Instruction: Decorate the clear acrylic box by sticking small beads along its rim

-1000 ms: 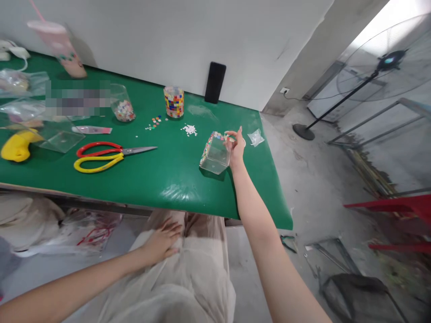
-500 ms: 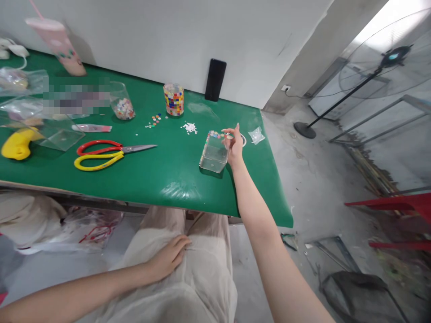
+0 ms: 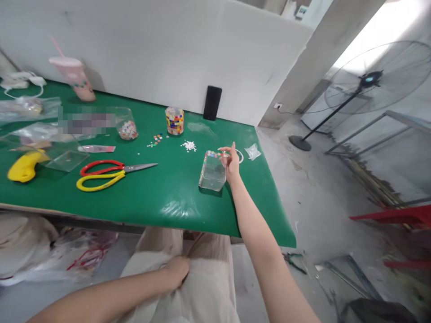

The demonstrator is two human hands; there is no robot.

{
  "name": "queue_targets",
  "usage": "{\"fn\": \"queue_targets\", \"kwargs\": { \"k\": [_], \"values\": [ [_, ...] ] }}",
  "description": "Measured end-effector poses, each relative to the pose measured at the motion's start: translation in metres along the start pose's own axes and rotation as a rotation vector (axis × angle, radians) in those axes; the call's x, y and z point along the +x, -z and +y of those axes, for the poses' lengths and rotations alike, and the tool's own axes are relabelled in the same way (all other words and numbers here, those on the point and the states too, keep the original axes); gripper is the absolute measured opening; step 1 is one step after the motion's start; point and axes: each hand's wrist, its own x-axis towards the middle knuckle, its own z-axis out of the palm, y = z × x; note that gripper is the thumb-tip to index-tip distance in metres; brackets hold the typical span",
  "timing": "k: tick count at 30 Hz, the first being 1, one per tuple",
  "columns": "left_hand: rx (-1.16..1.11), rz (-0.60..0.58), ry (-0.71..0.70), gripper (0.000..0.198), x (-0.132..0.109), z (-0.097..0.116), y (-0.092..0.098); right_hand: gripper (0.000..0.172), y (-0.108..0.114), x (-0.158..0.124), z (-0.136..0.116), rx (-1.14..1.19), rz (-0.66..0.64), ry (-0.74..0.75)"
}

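My right hand (image 3: 231, 162) is at the far right corner of a clear plastic box (image 3: 214, 176), its fingers curled over the corner and one fingertip pointing up. Small coloured tiles (image 3: 212, 154) line the box's far and left edges. A white ring-shaped item (image 3: 240, 155) shows just behind the hand. My left hand (image 3: 178, 271) rests on my lap, blurred, with its fingers turned down and hidden. Beyond the box lie a pile of white tiles (image 3: 189, 146) and a scatter of coloured tiles (image 3: 156, 140). A mosaic-covered glass (image 3: 175, 121) stands behind them.
Scissors (image 3: 117, 172) with red and yellow handles lie left. Behind them are a tube (image 3: 98, 148), a cup of tiles (image 3: 128, 130) and a pink drink cup (image 3: 76, 80). A phone (image 3: 212, 103) leans on the wall. A small plastic bag (image 3: 252, 151) lies near the table's right edge.
The view has tilted upward, so the table sits lower in the picture. My left hand has turned and its fingers have tucked down on my lap. My right hand stays at the box's corner.
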Motion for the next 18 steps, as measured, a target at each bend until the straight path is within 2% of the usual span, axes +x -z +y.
{"fn": "queue_targets", "kwargs": {
  "k": [4,8,18],
  "values": [
    [0.022,-0.044,0.028,0.033,0.014,0.011,0.004,0.027,-0.001,0.000,0.000,-0.009,-0.001,-0.013],
    [-0.006,-0.036,0.011,0.034,0.022,0.014,0.006,0.028,-0.001,-0.001,0.000,-0.020,0.006,-0.018],
    [-0.160,0.017,-0.188,0.031,0.024,0.013,0.015,0.028,-0.004,-0.003,-0.001,-0.048,0.006,0.015]
  ]
}}
